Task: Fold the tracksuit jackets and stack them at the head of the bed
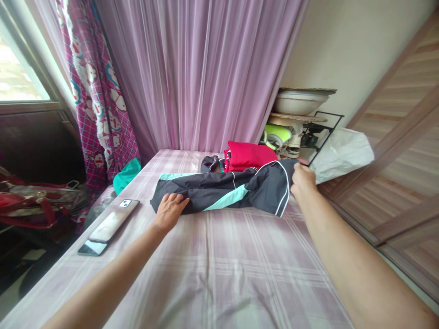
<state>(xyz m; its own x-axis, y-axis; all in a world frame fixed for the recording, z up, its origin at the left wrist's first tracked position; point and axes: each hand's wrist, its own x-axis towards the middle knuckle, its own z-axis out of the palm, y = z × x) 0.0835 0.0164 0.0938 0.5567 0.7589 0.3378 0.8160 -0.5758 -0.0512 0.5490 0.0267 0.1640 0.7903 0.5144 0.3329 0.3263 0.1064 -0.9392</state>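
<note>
The dark grey fabric garment with mint-green panels and white piping (pixel 197 196) lies lengthwise across the lilac-and-white checked cloth (pixel 206 274), its right end gathered up in folds. The right hand (pixel 303 179) has its grip closed, thumb and fingers clenched on the bunched fabric at that end. The left hand (pixel 169 211) has a loose grip, palm down, fingers slightly bent and thumb out to the side, resting on the garment near its left end; it pinches nothing that can be seen.

The fabric caught inside the right grip is hidden by the fingers, and the garment's type is hard to make out through the folds. Just behind it sits a folded bright red fabric bundle (pixel 252 155), its lower edge covered by the garment; a small dark fabric piece with white piping (pixel 210 163) shows only partly. At the left, a phone with a pale back (pixel 115 221) covers most of a dark glossy phone-like slab (pixel 92 248). Both forearms are cut off by the frame.
</note>
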